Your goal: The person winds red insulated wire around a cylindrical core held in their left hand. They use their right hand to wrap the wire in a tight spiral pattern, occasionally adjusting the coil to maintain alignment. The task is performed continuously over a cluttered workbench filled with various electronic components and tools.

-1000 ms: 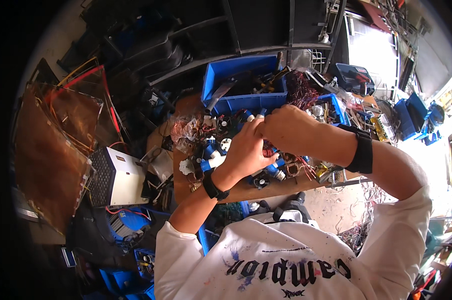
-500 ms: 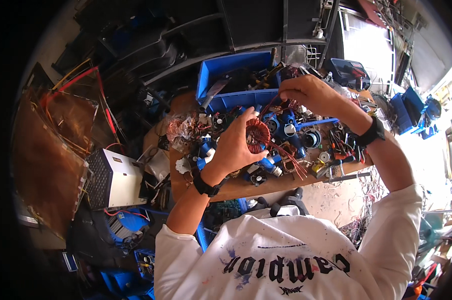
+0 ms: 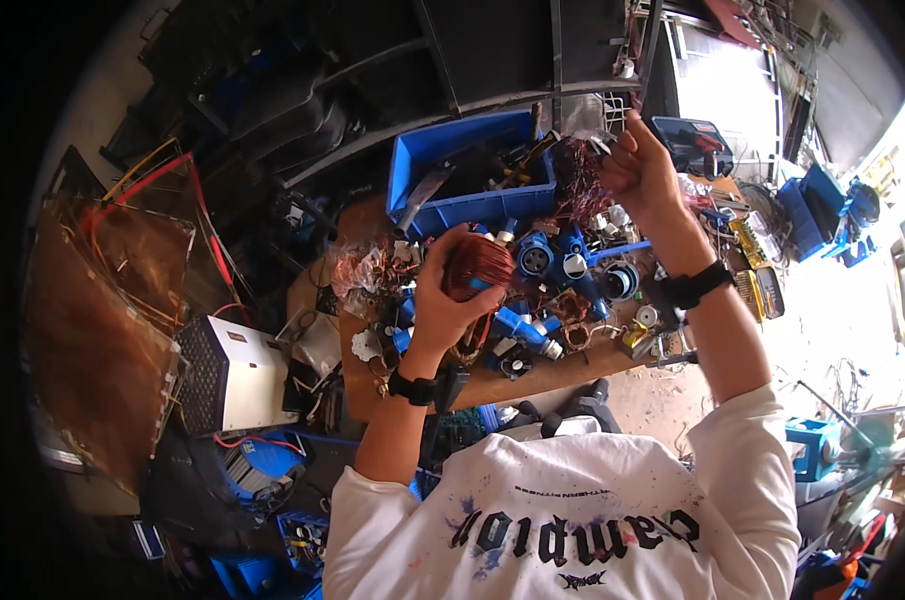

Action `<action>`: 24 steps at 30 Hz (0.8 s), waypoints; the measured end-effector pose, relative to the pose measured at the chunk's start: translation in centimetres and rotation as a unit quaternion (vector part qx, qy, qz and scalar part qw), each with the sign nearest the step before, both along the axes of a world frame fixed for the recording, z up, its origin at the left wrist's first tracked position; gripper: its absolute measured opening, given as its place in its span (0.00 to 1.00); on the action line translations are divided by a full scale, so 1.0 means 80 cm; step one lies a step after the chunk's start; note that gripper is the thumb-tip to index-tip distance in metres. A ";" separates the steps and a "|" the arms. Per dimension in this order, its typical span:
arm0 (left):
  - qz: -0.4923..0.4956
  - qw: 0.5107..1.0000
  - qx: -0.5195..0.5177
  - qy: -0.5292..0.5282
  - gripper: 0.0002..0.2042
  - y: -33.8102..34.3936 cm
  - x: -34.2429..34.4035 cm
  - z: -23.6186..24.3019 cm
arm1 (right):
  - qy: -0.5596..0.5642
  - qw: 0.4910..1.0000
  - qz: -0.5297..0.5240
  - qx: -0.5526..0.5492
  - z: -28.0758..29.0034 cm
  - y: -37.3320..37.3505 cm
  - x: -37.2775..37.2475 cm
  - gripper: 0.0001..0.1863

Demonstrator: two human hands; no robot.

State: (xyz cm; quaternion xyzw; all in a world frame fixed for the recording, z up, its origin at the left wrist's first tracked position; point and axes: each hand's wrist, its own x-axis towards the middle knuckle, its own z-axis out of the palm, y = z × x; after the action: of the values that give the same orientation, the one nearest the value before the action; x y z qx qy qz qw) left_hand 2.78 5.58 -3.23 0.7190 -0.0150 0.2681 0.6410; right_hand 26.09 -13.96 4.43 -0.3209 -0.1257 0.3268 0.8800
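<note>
My left hand (image 3: 448, 295) is wrapped round a coil (image 3: 480, 266) wound with reddish copper wire, held above the cluttered bench. The coil is turned so that its outer windings show, with a small blue spot near my thumb. To its right my right hand (image 3: 638, 170) is raised beyond the bench, its fingers curled; anything in them is hidden or too thin to make out. Close to its fingertips lies a tangle of dark red wire (image 3: 578, 180). Blue plug connectors (image 3: 535, 254) and other small parts lie beyond and beside the coil.
A blue bin (image 3: 473, 213) with tools stands at the back of the wooden bench (image 3: 513, 378). Clear plastic bags (image 3: 358, 268) lie on the left. A white metal case (image 3: 248, 375) stands off the bench's left end, and a dark toolbox (image 3: 693, 145) is at the back right.
My left hand has moved left with the coil and turned it from face-on to side-on. My right hand has gone up and to the right, away from the coil.
</note>
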 end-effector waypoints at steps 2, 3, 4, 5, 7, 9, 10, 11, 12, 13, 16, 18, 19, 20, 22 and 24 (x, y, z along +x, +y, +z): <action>0.010 0.997 -0.074 -0.016 0.39 0.006 -0.001 -0.004 | 0.062 0.995 -0.076 0.035 -0.014 0.003 -0.003 0.26; 0.012 0.992 -0.125 -0.020 0.38 0.007 -0.001 -0.004 | 0.094 0.989 -0.096 0.064 -0.027 0.003 -0.002 0.28; 0.014 0.984 -0.175 -0.025 0.38 0.008 -0.001 -0.003 | 0.126 0.981 -0.116 0.092 -0.039 0.002 0.000 0.29; 0.038 0.980 -0.185 -0.060 0.34 -0.002 0.003 0.006 | 0.143 0.974 -0.143 0.106 -0.044 0.005 -0.001 0.31; 0.017 0.963 -0.258 -0.076 0.32 -0.006 0.007 0.003 | 0.191 0.952 -0.161 0.175 -0.054 0.011 -0.004 0.31; 0.012 0.946 -0.313 -0.085 0.29 -0.004 0.007 -0.003 | 0.220 0.930 -0.140 0.259 -0.069 0.019 -0.005 0.32; 0.014 0.935 -0.340 -0.100 0.30 -0.003 0.006 -0.006 | 0.225 0.927 -0.112 0.279 -0.075 0.024 -0.004 0.31; 0.014 0.928 -0.357 -0.103 0.29 0.000 0.000 -0.001 | 0.211 0.949 -0.096 0.213 -0.080 0.032 -0.009 0.31; 0.008 0.921 -0.375 -0.105 0.29 0.004 -0.004 0.006 | 0.192 0.967 -0.085 0.146 -0.084 0.033 -0.012 0.30; 0.022 0.946 -0.313 -0.085 0.30 0.011 -0.006 0.006 | 0.189 0.973 -0.031 0.131 -0.097 0.026 -0.005 0.24; 0.075 0.973 -0.217 -0.022 0.34 0.027 -0.019 -0.005 | 0.115 0.989 -0.046 -0.079 -0.085 0.023 -0.018 0.17; 0.096 0.981 -0.170 0.020 0.36 0.020 -0.030 0.015 | 0.007 0.978 -0.042 -0.205 -0.076 0.010 -0.030 0.18; 0.106 0.982 -0.147 0.042 0.36 0.018 -0.035 0.022 | -0.061 0.958 -0.061 -0.272 -0.067 0.007 -0.041 0.20; 0.100 0.985 -0.137 0.038 0.37 0.019 -0.036 0.024 | -0.130 0.930 -0.078 -0.334 -0.058 0.005 -0.047 0.23; 0.088 0.989 -0.116 0.031 0.39 0.026 -0.039 0.027 | -0.411 0.800 -0.192 -0.393 -0.046 -0.003 -0.052 0.28; 0.056 0.994 -0.090 0.033 0.40 0.037 -0.039 0.027 | -0.603 0.651 -0.233 -0.399 -0.036 -0.008 -0.057 0.32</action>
State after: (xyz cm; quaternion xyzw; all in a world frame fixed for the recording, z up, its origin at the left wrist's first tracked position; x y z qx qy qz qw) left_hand -0.32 8.56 -1.08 0.6663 0.0708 0.2805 0.6873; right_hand 21.56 -14.60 1.57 -0.7864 -0.4069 -0.1353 0.4447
